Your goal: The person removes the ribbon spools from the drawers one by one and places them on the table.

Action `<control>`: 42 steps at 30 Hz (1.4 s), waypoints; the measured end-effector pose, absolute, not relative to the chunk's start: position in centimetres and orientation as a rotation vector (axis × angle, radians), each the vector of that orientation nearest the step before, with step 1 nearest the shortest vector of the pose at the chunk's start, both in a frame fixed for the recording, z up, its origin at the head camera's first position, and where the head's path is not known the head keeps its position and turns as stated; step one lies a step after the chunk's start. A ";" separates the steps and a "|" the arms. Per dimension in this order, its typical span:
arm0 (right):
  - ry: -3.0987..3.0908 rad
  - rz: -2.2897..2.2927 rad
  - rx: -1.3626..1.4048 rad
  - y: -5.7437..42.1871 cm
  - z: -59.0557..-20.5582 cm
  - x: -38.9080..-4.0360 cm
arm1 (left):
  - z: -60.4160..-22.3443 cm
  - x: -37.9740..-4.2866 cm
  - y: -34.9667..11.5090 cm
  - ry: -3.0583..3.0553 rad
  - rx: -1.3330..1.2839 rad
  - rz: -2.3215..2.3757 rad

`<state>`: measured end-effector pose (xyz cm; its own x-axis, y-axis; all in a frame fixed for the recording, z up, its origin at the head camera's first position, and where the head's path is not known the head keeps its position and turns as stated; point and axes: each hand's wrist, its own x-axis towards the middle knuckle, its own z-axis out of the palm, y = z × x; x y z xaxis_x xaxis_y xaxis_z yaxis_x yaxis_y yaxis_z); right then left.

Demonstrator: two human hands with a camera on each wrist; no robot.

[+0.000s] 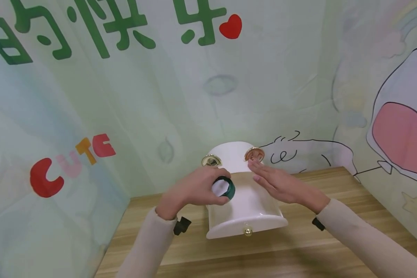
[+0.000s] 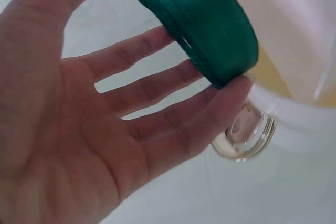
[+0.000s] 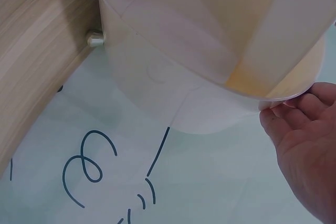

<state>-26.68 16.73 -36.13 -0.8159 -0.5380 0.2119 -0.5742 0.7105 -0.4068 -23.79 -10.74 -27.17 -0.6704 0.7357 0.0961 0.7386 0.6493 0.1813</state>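
My left hand (image 1: 199,188) pinches a roll of dark green ribbon (image 2: 220,30) between thumb and fingertips, above a white rounded box (image 1: 260,206). In the head view the roll's round white middle faces up toward me. My right hand (image 1: 281,184) lies over the box's right side with its fingers mostly straight. In the right wrist view, its fingertips touch the box's rim (image 3: 247,96). Two round gold-rimmed pieces, one on the left (image 1: 212,160) and one on the right (image 1: 255,154), stand on the box's far part.
The box stands on a wood-grain table (image 1: 180,255), with a small gold knob (image 1: 248,231) at its front. Close behind and on both sides hangs a pale printed cloth (image 1: 180,108) with green characters and cartoon drawings.
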 end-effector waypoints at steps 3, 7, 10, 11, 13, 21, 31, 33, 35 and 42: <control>-2.823 0.698 0.923 16.7 -36.0 -26.7 | -27.0 -23.8 -12.0 -2.864 -1.202 -0.378; -2.822 0.686 0.925 16.6 -36.0 -26.7 | -27.2 -24.0 -13.5 -2.902 -1.142 -0.413; -2.827 0.692 0.928 16.7 -36.0 -26.6 | -27.7 -24.2 -14.7 -2.928 -1.119 -0.427; -2.828 0.695 0.927 16.7 -36.0 -26.6 | -27.8 -24.2 -15.0 -2.936 -1.107 -0.435; -2.823 0.693 0.935 16.8 -36.1 -26.6 | -28.2 -24.3 -15.7 -2.953 -1.076 -0.461; -2.825 0.706 0.924 16.9 -36.1 -26.5 | -29.6 -25.5 -18.2 -3.050 -0.915 -0.599; -2.823 0.703 0.927 16.9 -36.2 -26.7 | -33.4 -28.0 -20.5 -3.124 -0.784 -0.563; -2.822 0.700 0.930 16.9 -36.2 -26.7 | -34.3 -28.6 -20.7 -3.133 -0.770 -0.549; -2.818 0.698 0.936 16.9 -36.3 -26.7 | -35.1 -28.9 -20.9 -3.139 -0.756 -0.540; -2.796 0.689 0.950 16.9 -36.4 -26.8 | -37.2 -30.1 -21.5 -3.128 -0.735 -0.555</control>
<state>-26.84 16.95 -36.38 -0.7982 -0.5512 0.2428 -0.6009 0.7013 -0.3836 -30.10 -21.54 -37.19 -0.8916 0.4512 -0.0372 0.4108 0.8409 0.3524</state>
